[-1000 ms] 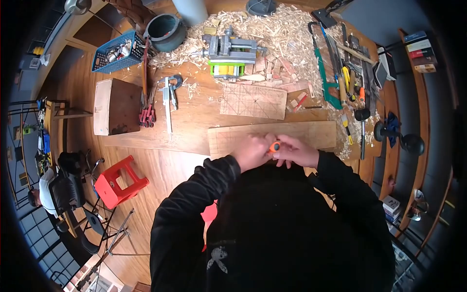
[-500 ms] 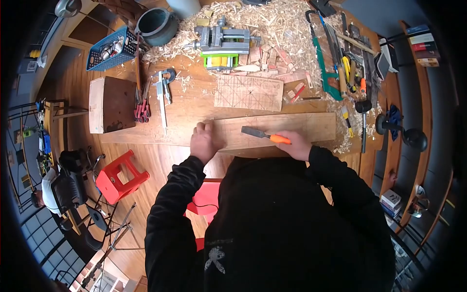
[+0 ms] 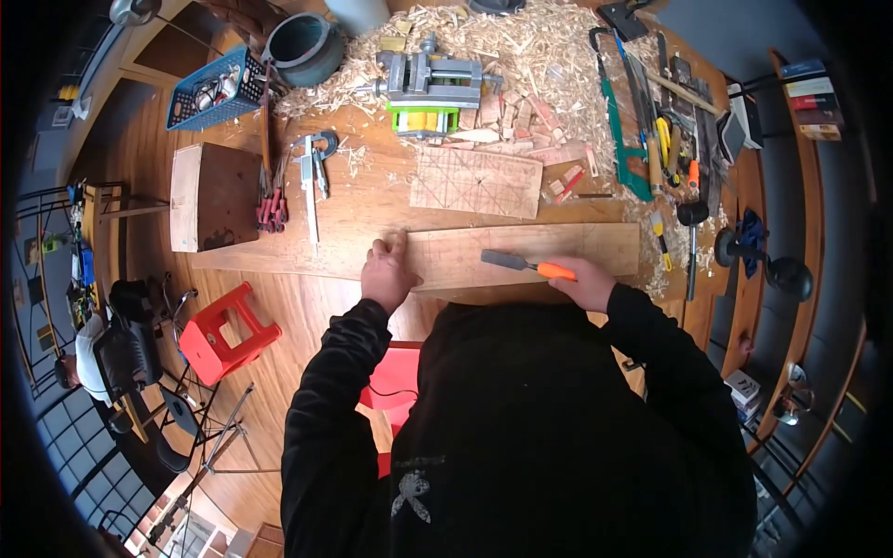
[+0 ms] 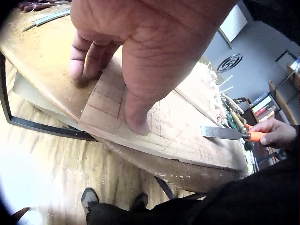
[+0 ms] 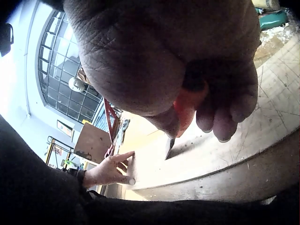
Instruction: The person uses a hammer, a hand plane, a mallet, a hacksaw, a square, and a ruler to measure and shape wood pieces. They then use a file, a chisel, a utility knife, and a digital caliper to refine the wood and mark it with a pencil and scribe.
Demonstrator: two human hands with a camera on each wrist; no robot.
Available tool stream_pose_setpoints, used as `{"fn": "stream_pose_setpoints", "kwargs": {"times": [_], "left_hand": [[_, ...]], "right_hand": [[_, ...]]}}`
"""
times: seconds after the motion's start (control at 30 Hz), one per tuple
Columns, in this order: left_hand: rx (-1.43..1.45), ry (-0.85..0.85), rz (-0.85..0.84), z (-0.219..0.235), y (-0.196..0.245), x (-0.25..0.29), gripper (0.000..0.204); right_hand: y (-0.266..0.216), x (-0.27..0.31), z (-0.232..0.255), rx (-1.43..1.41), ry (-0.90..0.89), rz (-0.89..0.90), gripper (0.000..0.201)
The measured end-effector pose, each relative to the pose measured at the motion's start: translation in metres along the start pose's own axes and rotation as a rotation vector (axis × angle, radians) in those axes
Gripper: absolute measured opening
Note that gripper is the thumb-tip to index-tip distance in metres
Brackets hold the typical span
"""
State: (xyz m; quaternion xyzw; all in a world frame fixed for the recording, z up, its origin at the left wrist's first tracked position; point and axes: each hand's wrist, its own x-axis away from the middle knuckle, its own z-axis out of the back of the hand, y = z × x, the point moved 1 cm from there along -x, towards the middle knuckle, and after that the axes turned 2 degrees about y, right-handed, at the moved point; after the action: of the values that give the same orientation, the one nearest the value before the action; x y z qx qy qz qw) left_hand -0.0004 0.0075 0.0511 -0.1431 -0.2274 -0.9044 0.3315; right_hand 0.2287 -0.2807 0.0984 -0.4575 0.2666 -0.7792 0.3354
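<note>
No legible lettering; on the black top, a grey emblem beneath a blurred line.

The person's left hand, a second ago close against the right around the orange handle, has moved away to the left end of the long, pale wooden board. The right hand now holds the flat, grey-bladed chisel with the orange handle alone, its blade, earlier out of sight, turned leftward over the board; since half a second ago the chisel has shifted slightly right.
</note>
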Motion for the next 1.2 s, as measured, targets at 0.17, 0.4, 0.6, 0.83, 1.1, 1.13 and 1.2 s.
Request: {"fn": "stream_pose_setpoints", "kwargs": {"times": [0.17,0.4,0.6,0.83,1.1,1.13,1.2], "left_hand": [[-0.011,0.002,-0.006,-0.001,0.0,0.0,0.094],[-0.001,0.022,-0.022,-0.004,-0.002,0.0,0.094],[-0.017,0.007,-0.014,-0.002,-0.001,-0.001,0.094],[-0.014,0.009,-0.028,-0.001,-0.002,-0.001,0.092],[-0.014,-0.035,0.014,-0.003,-0.004,-0.002,0.095],[-0.015,-0.03,0.011,-0.003,-0.005,-0.001,0.095],[-0.002,-0.049,0.006,-0.004,-0.007,-0.001,0.096]], "right_hand": [[0.002,0.0,0.0,0.033,0.013,0.015,0.036],[0.014,-0.003,-0.006,0.056,-0.02,-0.014,0.039],[-0.002,-0.006,-0.006,0.232,-0.046,-0.172,0.029],[-0.017,-0.02,-0.016,0.222,0.063,0.096,0.022],[-0.036,-0.025,-0.014,0.269,-0.012,0.117,0.025],[-0.035,-0.024,-0.012,0.249,-0.002,0.136,0.022],[-0.029,-0.019,-0.008,0.277,0.04,0.166,0.023]]}}
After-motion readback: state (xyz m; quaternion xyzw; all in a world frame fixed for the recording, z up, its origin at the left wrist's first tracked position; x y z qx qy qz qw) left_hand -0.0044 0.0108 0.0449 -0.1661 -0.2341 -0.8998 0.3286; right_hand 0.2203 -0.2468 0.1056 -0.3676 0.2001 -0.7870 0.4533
